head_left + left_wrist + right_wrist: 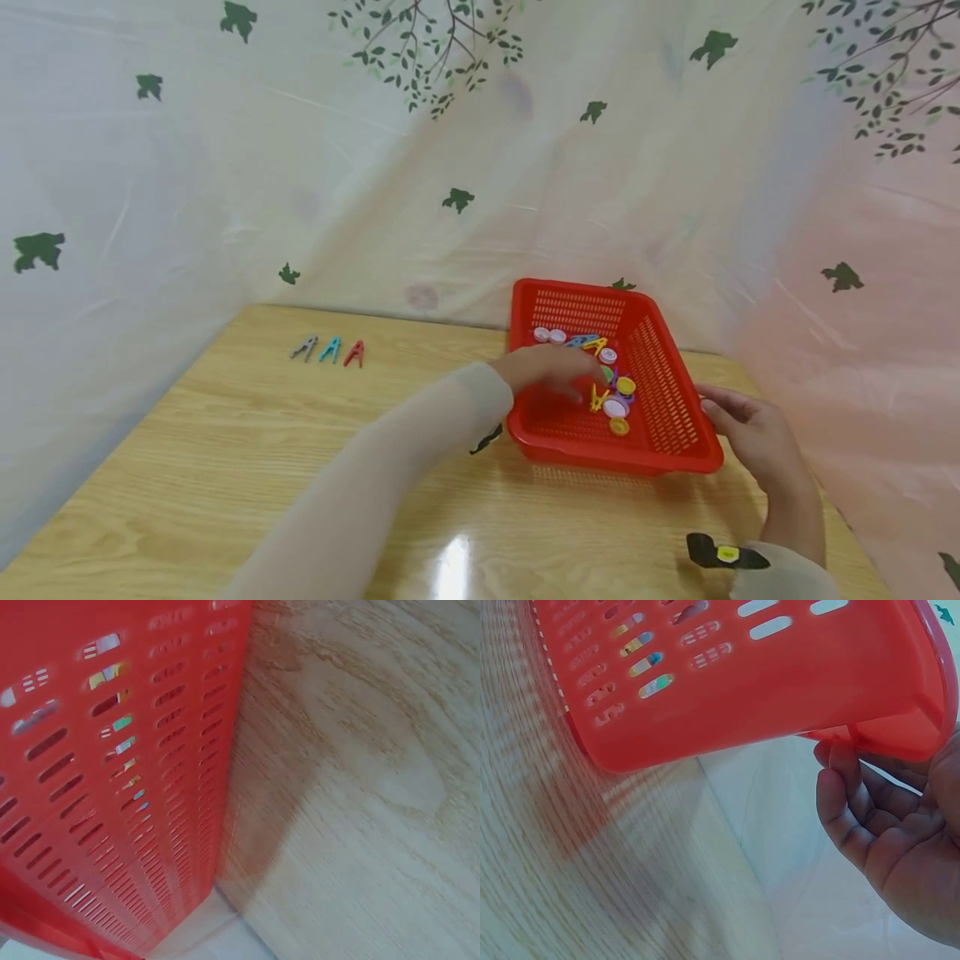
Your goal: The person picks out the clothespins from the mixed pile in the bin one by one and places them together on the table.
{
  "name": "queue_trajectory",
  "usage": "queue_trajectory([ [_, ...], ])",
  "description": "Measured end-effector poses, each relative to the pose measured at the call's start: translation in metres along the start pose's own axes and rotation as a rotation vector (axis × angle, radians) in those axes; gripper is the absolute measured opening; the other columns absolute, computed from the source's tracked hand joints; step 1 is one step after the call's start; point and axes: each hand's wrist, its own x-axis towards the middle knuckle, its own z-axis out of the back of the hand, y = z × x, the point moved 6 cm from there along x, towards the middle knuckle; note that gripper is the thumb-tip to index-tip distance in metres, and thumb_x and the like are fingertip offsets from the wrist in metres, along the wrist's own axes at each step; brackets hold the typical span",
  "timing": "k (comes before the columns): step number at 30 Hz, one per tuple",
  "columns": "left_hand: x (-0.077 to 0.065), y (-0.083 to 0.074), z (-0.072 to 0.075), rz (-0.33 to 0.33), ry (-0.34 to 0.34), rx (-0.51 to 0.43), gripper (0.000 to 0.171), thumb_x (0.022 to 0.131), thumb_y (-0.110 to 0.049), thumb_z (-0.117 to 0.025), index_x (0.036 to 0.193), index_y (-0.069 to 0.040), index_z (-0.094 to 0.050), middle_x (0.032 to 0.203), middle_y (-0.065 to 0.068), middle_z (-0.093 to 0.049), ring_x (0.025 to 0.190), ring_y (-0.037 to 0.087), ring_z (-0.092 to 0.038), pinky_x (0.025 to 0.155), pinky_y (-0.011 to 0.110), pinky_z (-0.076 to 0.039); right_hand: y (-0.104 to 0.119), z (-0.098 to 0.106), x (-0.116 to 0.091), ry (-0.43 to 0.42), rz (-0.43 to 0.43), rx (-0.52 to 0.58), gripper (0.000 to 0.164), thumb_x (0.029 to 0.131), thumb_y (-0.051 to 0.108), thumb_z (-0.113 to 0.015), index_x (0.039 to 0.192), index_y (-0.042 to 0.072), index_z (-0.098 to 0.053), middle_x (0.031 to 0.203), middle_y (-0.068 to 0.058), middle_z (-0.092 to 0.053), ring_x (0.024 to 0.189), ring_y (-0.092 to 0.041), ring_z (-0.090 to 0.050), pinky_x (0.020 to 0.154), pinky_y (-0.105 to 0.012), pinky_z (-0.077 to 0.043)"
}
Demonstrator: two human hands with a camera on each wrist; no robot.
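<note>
A red plastic basket (622,460) with slotted walls stands on the right part of the table. Inside lie bottle caps, among them a white cap (616,407) and a yellow cap (626,386), together with a yellow clothespin (597,400) and a blue clothespin (581,341). My left hand (551,367) reaches over the basket's left wall, fingers lowered and apart above the caps and clothespins. At the right side my right hand (750,429) grips the basket's rim, with its fingers (840,814) bent under the edge in the right wrist view.
On the left of the wooden table (225,467) lie three clothespins in a row: a grey clothespin (304,347), a teal clothespin (331,349) and a red clothespin (356,353). A leaf-patterned curtain (375,208) hangs behind the table and along its sides.
</note>
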Motion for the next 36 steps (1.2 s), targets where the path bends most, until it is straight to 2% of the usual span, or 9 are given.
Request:
queue_trajectory([
  [2, 0.003, -0.001, -0.003, -0.009, 0.027, 0.000, 0.052, 0.093, -0.021, -0.075, 0.141, -0.035, -0.061, 0.133, -0.018, -0.059, 0.122, 0.004, -0.051, 0.114, 0.034, -0.040, 0.000, 0.000, 0.000, -0.003, 0.008, 0.003, 0.058, 0.105, 0.045, -0.053, 0.151, 0.008, -0.051, 0.143, -0.022, -0.058, 0.104, -0.010, -0.065, 0.101, -0.068, -0.044],
  [5, 0.008, -0.004, -0.007, -0.049, 0.064, 0.060, 0.055, 0.094, -0.020, -0.074, 0.145, -0.033, -0.059, 0.134, -0.016, -0.060, 0.123, 0.005, -0.053, 0.113, 0.031, -0.040, 0.000, 0.000, -0.001, -0.004, 0.020, 0.009, 0.057, 0.105, 0.044, -0.053, 0.150, 0.008, -0.051, 0.141, -0.021, -0.059, 0.098, -0.001, -0.064, 0.101, -0.067, -0.044],
  [8, 0.012, -0.004, -0.010, -0.057, 0.083, 0.112, 0.058, 0.095, -0.020, -0.073, 0.148, -0.034, -0.055, 0.136, -0.015, -0.060, 0.125, 0.005, -0.053, 0.112, 0.030, -0.042, 0.000, 0.000, -0.001, 0.000, 0.019, 0.014, 0.057, 0.106, 0.043, -0.053, 0.151, 0.008, -0.051, 0.142, -0.020, -0.059, 0.098, 0.000, -0.063, 0.101, -0.066, -0.044],
  [14, 0.015, 0.004, -0.016, -0.018, 0.104, 0.118, 0.054, 0.093, -0.022, -0.075, 0.143, -0.036, -0.059, 0.132, -0.016, -0.059, 0.118, 0.006, -0.053, 0.111, 0.033, -0.044, 0.000, -0.001, -0.001, -0.005, 0.027, 0.002, 0.055, 0.106, 0.042, -0.053, 0.150, 0.008, -0.052, 0.141, -0.020, -0.060, 0.097, 0.001, -0.064, 0.101, -0.060, -0.048],
  [20, 0.009, 0.003, -0.011, 0.007, 0.056, 0.100, 0.046, 0.092, -0.024, -0.076, 0.135, -0.036, -0.065, 0.120, -0.017, -0.063, 0.109, 0.006, -0.057, 0.107, 0.032, -0.047, 0.000, 0.000, 0.000, 0.000, 0.019, 0.015, 0.056, 0.106, 0.042, -0.052, 0.151, 0.008, -0.051, 0.142, -0.021, -0.059, 0.098, 0.001, -0.063, 0.102, -0.063, -0.045],
  [23, 0.007, 0.003, -0.007, 0.032, 0.031, 0.053, 0.047, 0.091, -0.022, -0.077, 0.135, -0.035, -0.066, 0.118, -0.016, -0.063, 0.106, 0.006, -0.057, 0.107, 0.033, -0.048, -0.001, 0.001, 0.000, 0.000, 0.014, 0.020, 0.056, 0.106, 0.042, -0.051, 0.151, 0.008, -0.050, 0.142, -0.021, -0.058, 0.099, 0.000, -0.063, 0.102, -0.065, -0.044],
  [30, 0.008, 0.008, -0.007, 0.079, 0.007, 0.103, 0.041, 0.091, -0.027, -0.078, 0.130, -0.028, -0.068, 0.115, -0.013, -0.064, 0.100, 0.008, -0.058, 0.101, 0.031, -0.051, -0.001, 0.000, 0.001, -0.002, 0.014, 0.016, 0.055, 0.106, 0.042, -0.052, 0.151, 0.009, -0.051, 0.142, -0.020, -0.059, 0.100, -0.001, -0.064, 0.102, -0.064, -0.045],
  [32, 0.010, 0.008, -0.007, 0.079, -0.001, 0.111, 0.039, 0.090, -0.027, -0.078, 0.127, -0.028, -0.068, 0.114, -0.012, -0.063, 0.099, 0.008, -0.058, 0.100, 0.030, -0.052, 0.000, 0.001, 0.000, -0.005, 0.018, 0.012, 0.055, 0.107, 0.041, -0.052, 0.150, 0.008, -0.051, 0.142, -0.020, -0.059, 0.099, 0.000, -0.064, 0.102, -0.063, -0.046],
  [36, 0.012, 0.004, -0.005, 0.027, -0.031, 0.135, 0.042, 0.090, -0.026, -0.078, 0.131, -0.029, -0.068, 0.124, -0.011, -0.059, 0.109, 0.008, -0.055, 0.107, 0.033, -0.047, 0.001, 0.001, 0.000, -0.006, 0.020, 0.016, 0.055, 0.107, 0.041, -0.052, 0.150, 0.007, -0.051, 0.142, -0.021, -0.059, 0.099, 0.001, -0.064, 0.102, -0.063, -0.045],
])
